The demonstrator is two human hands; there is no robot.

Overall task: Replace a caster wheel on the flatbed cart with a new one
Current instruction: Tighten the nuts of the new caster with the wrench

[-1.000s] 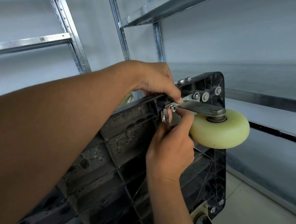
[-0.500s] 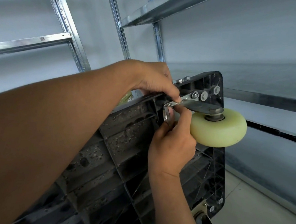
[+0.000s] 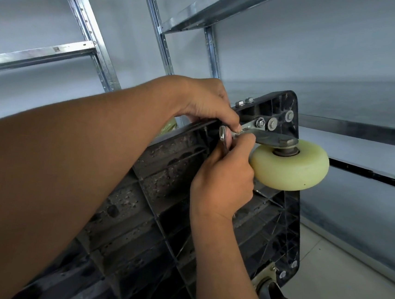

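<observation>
— Galvanised steel shelving (image 3: 85,49) fills the wall behind us, and the black ribbed plastic flatbed cart (image 3: 161,218) is tipped up on edge against it, underside toward us.

— We see the pale yellow caster wheel (image 3: 289,164) at the far right corner, its axle roughly upright, its grey metal mounting plate (image 3: 265,134) running leftward toward both hands.

— So the fastener lies just left of the wheel. Our right hand (image 3: 222,185) is nearer, coming up from below, fingers curled and pinching a small silver bolt (image 3: 237,135) at the plate's left end.

— And our left hand (image 3: 208,104) reaches over the cart's top edge, fingertips pinching that same plate end from above.

— We judge the next move to be a twist along the bolt's axis.
</observation>
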